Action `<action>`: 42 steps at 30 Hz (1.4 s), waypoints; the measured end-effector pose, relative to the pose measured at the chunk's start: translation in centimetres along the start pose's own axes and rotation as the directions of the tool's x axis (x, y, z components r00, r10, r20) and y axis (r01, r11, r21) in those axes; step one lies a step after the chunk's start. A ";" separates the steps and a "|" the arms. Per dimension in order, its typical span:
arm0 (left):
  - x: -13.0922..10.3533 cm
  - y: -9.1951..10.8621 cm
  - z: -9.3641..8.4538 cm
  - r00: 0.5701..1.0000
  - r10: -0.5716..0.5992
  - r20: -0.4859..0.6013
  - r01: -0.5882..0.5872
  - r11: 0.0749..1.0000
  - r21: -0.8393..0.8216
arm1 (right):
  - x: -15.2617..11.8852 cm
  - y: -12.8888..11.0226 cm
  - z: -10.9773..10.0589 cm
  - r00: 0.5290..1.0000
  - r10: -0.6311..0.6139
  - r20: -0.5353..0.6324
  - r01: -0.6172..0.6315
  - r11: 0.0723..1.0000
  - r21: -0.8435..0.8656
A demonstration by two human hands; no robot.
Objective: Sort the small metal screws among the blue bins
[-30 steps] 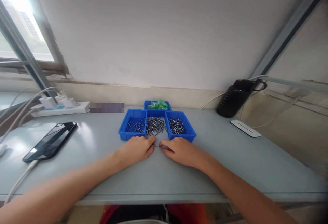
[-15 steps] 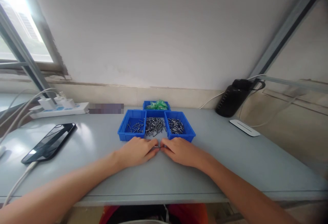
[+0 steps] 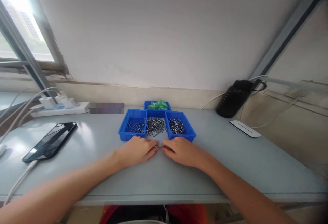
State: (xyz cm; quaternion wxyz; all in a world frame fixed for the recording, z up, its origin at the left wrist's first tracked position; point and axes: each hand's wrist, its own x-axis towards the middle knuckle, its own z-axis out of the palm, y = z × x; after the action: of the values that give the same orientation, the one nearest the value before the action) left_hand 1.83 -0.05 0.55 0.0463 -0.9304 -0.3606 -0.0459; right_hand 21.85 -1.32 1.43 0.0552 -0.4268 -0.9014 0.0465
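Just in front of the blue bins, my left hand [image 3: 139, 150] pinches a thin metal piece [image 3: 158, 147] between thumb and fingers. My right hand [image 3: 179, 150] is closed at the other end of that small piece, fingertips almost meeting the left ones. The left blue bin [image 3: 125, 135] holds some scattered metal pins, and the right blue bin [image 3: 190, 133] holds a thicker heap. Between them lies a pile of similar metal pins [image 3: 155, 126]. Behind, a blue bin [image 3: 166, 107] contains green plastic packets [image 3: 159, 105].
A phone [image 3: 50, 142] with a cable lies at the left on the grey table [image 3: 102, 183]. Behind it is a white power strip [image 3: 79, 108] with plugs. At the right stand a black bottle [image 3: 233, 99] and a flat white device [image 3: 245, 129].
The view has shifted very slightly. Both hands keep nearly the same pose, with a slightly wider gap between their fingertips.
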 end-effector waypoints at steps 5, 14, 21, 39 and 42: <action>0.0 0.1 0.0 0.999 -0.020 0.036 0.018 0.999 0.048 | 0.0 -0.3 -0.3 0.998 -0.036 -0.060 0.038 0.999 0.025; 0.0 0.2 -0.2 0.996 -0.052 0.076 0.049 0.998 0.031 | -0.2 -0.3 -0.5 0.991 -0.077 -0.112 0.085 0.994 0.074; 0.1 0.0 -0.1 0.997 -0.038 0.067 0.033 0.996 0.082 | -0.1 -0.3 -0.5 0.992 -0.061 -0.114 0.068 0.996 0.056; -0.3 -0.2 -0.5 0.954 0.234 -0.188 -0.262 0.955 -0.140 | 0.0 0.3 0.0 0.999 -0.039 -0.004 0.039 0.998 0.055; -0.2 -0.1 -0.3 0.952 0.228 -0.202 -0.252 0.962 -0.100 | -0.1 0.4 -0.1 0.999 -0.040 -0.011 0.040 0.996 0.080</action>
State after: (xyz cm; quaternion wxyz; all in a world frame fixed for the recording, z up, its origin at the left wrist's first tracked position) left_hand 1.56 -0.12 0.79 0.0272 -0.9599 -0.2349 -0.1505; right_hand 22.18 -1.14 1.49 0.0775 -0.4064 -0.9069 0.0795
